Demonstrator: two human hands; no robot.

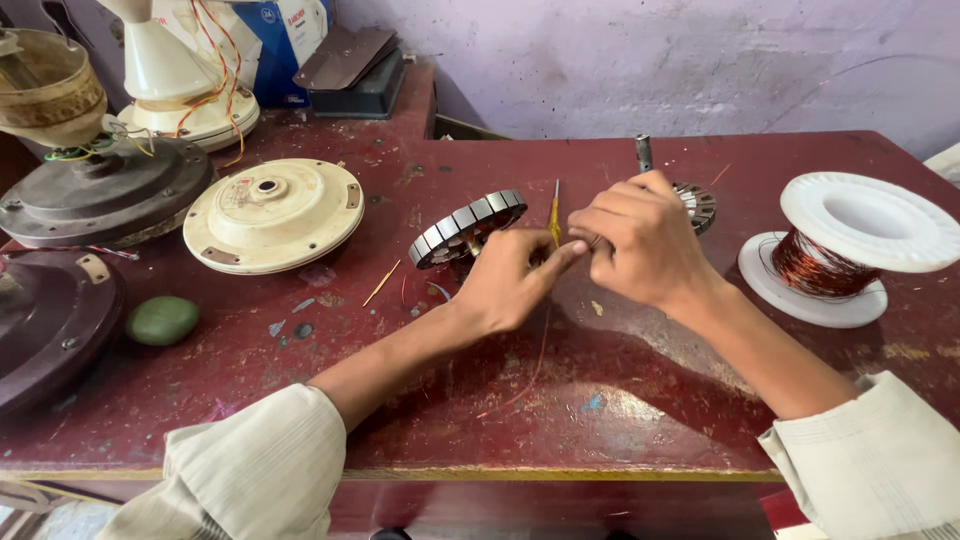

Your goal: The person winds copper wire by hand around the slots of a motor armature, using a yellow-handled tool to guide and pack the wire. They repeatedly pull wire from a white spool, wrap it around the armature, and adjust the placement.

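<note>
While both hands meet above the maroon surface [620, 400]:
Left hand [510, 275]: grip pinches thin copper wire [540, 350].
Right hand [640, 245]: grip curled narrow; contents unclear.
Nearby: stator core [465, 228], wire spool [850, 245].

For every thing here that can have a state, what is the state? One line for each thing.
Left hand: fingers pinched on something thin, not clear what.
Right hand: closed, knuckles up, fingertips meeting the left hand's.
Grey metal ring-shaped stator: tilted up on edge.
White plastic spool of copper wire: lying on its flange, partly wound.
Cream round fan cover: detached, lying flat on the dark red table.
Green oval object: lying untouched.
</note>
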